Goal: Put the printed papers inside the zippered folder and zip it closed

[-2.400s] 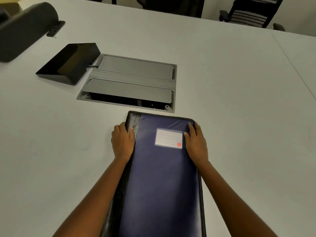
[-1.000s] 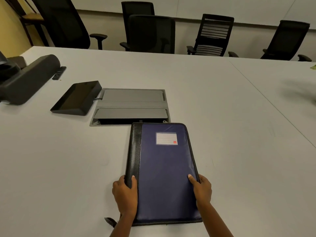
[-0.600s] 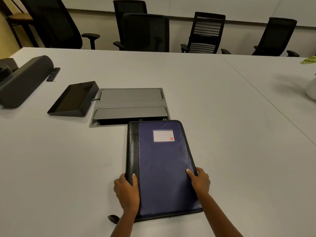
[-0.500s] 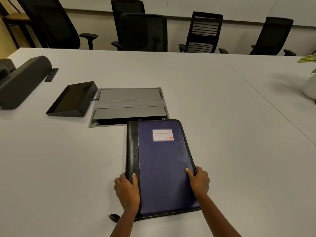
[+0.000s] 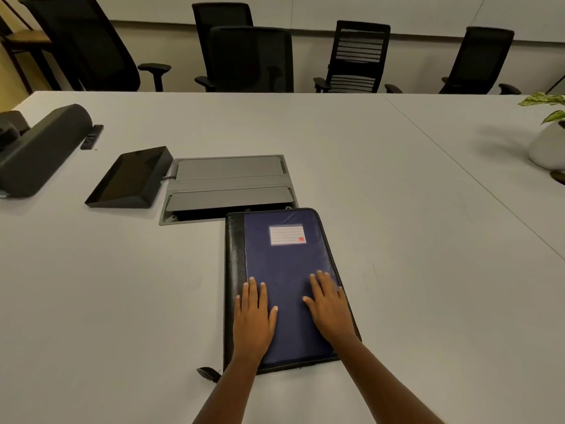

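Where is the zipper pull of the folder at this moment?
In the head view, the zipper pull lies on the table beside the folder's near left corner, just left of the left forearm.

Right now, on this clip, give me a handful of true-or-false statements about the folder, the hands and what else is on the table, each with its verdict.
1. Both hands lie flat on the folder's blue cover. True: the left hand and right hand rest palm down on its near half.
2. The folder lies open with papers showing. False: it lies closed, and no papers are visible.
3. The label sits near the folder's far end. True.
4. The right hand pinches the zipper pull. False: the pull lies on the table by the near left corner, untouched.
5. The plant pot stands on the folder. False: it stands at the table's far right.
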A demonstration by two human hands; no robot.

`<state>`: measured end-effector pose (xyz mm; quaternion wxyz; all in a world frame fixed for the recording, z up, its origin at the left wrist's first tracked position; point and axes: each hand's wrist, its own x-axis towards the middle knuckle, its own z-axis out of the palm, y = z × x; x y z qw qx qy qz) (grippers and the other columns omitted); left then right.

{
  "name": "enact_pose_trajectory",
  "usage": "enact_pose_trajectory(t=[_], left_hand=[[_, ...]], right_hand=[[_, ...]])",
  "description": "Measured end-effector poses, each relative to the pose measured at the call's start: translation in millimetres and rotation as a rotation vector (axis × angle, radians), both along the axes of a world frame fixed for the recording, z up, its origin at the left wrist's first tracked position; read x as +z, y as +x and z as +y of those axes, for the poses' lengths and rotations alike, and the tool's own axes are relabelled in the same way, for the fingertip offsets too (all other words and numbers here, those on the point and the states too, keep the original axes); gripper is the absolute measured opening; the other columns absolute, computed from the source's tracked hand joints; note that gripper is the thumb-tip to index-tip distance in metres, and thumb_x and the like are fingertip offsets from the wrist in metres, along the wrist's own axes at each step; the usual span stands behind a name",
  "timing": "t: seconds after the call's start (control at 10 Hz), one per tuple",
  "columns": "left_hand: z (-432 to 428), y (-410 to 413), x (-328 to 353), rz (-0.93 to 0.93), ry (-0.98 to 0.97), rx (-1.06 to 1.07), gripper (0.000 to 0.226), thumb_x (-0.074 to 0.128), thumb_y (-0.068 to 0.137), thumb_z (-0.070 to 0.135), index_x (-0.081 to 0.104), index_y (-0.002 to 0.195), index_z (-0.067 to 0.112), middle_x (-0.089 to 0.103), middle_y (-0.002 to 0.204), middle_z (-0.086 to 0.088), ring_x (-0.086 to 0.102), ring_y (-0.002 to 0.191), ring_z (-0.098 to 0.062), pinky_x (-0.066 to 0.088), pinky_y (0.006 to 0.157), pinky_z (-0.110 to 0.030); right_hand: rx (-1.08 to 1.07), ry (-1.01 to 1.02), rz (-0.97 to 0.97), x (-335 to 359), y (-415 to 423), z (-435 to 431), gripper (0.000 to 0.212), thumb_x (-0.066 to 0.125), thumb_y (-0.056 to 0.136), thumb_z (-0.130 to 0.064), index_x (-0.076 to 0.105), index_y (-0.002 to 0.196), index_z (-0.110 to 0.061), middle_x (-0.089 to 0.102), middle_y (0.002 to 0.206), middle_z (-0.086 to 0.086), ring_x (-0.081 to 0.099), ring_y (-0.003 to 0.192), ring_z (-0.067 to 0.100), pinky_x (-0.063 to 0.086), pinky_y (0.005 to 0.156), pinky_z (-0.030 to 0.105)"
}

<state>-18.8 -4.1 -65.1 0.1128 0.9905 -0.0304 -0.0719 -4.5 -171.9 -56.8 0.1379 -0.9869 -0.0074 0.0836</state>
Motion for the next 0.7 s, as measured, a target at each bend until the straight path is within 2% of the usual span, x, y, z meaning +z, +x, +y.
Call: enact_pose_trajectory(t=[0.2,0.3,0.4,0.5,0.6,0.7], left_hand=[[-18.5,-8.2,-4.7,0.024,0.031,0.033,0.064,0.017,0.098,0.047,-0.006,0.147,0.014,-0.008,0.158,-0.009,-0.006,0.146,-0.028,0.0,0.119,-0.042],[-23.1,-16.8,-4.1,0.052,0.008,0.048,0.064,0.005,0.094,0.05,0.001,0.147,0.014,0.0,0.158,-0.01,0.001,0.145,-0.032,0.004,0.119,-0.045],[-27.0,-19.7,4.0,-0.066,0.032,0.078,0.064,0.011,0.096,0.049,0.034,0.141,0.01,0.034,0.149,-0.017,0.034,0.136,-0.035,0.031,0.11,-0.05],[-25.8,-15.9,-2.9,0.015,-0.026,0.077,0.063,0.02,0.097,0.049,0.006,0.148,0.014,0.005,0.158,-0.012,0.007,0.145,-0.032,0.008,0.118,-0.047],[-24.9,-11.7,-7.3,0.007,0.028,0.056,0.067,0.019,0.097,0.049,-0.008,0.147,0.015,-0.009,0.158,-0.009,-0.007,0.146,-0.028,-0.002,0.119,-0.042],[-13.4,6.9,11.4,-0.19,-0.062,0.015,0.068,0.034,0.096,0.045,0.005,0.147,0.012,0.002,0.157,-0.011,0.003,0.145,-0.032,-0.01,0.118,-0.036]], right_hand=[[0.067,-0.02,0.035,-12.4,-9.8,8.1,0.064,0.026,0.096,-0.047,-0.002,0.145,-0.016,0.0,0.157,0.006,-0.004,0.144,0.022,-0.001,0.117,0.043],[0.085,-0.029,0.036,-16.9,-15.6,7.4,0.065,0.025,0.095,-0.049,-0.004,0.144,-0.016,-0.001,0.157,0.007,-0.004,0.144,0.023,-0.003,0.117,0.042],[0.095,-0.032,0.016,-20.7,-16.0,5.4,0.066,0.026,0.095,-0.049,-0.003,0.144,-0.016,0.0,0.157,0.007,-0.003,0.144,0.024,-0.003,0.117,0.042],[0.099,-0.039,0.039,-16.9,-12.8,3.2,0.067,0.026,0.095,-0.05,-0.004,0.144,-0.015,-0.001,0.157,0.007,-0.003,0.144,0.023,-0.003,0.117,0.042],[0.114,-0.003,0.039,-12.5,-14.0,1.9,0.067,0.026,0.095,-0.049,-0.002,0.144,-0.015,0.0,0.157,0.007,-0.003,0.144,0.022,-0.002,0.118,0.041],[0.129,0.02,-0.021,22.6,5.6,-9.2,0.066,0.02,0.093,-0.053,0.005,0.145,-0.015,0.003,0.157,0.006,-0.001,0.144,0.02,0.002,0.118,0.038]])
